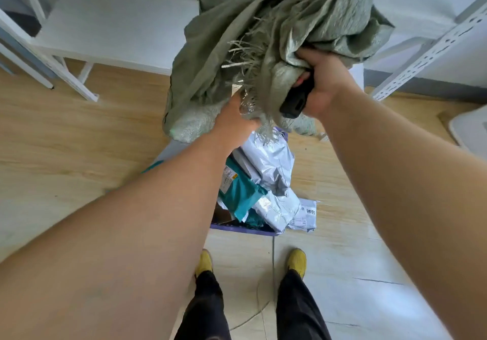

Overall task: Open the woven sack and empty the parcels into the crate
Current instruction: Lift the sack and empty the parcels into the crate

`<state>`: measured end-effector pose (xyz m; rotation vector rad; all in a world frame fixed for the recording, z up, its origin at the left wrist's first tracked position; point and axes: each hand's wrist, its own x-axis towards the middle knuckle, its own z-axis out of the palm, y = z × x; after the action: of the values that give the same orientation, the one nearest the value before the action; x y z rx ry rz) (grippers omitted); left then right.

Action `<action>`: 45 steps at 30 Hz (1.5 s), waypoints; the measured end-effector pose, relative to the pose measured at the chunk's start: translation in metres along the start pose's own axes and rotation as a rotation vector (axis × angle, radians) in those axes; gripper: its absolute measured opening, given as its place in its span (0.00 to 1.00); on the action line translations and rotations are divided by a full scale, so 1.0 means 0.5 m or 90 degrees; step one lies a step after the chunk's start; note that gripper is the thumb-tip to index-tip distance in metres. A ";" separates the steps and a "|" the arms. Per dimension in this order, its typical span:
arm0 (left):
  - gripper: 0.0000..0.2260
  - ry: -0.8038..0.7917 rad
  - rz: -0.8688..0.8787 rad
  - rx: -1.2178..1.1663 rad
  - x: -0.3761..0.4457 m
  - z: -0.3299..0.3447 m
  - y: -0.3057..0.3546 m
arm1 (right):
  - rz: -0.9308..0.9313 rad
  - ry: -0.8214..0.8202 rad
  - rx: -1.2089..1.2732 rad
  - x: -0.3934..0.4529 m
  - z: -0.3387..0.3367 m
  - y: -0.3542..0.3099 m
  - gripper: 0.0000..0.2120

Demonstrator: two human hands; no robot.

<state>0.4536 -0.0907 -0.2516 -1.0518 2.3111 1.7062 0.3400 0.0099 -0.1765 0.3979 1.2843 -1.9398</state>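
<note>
Sack [263,31] up high, a big green crumpled bundle hoisted over the crate [245,229], frayed mouth hanging down between both hands. Parcels [271,171] piled below it, silver and teal bags heaped in the crate, one spilling over the rim at the right. Right hand [325,81] clenched on the sack's bunched cloth and a black object [295,102]. Left hand [237,121] grips the frayed edge lower down.
</note>
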 end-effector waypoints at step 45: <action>0.12 0.273 0.205 -0.087 -0.178 -0.069 0.271 | -0.136 0.191 -0.204 -0.151 -0.075 -0.001 0.09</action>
<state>0.4560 -0.0592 -0.0891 -1.2276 2.7902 1.9331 0.3841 0.0750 -0.1462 0.4128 1.8669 -1.8484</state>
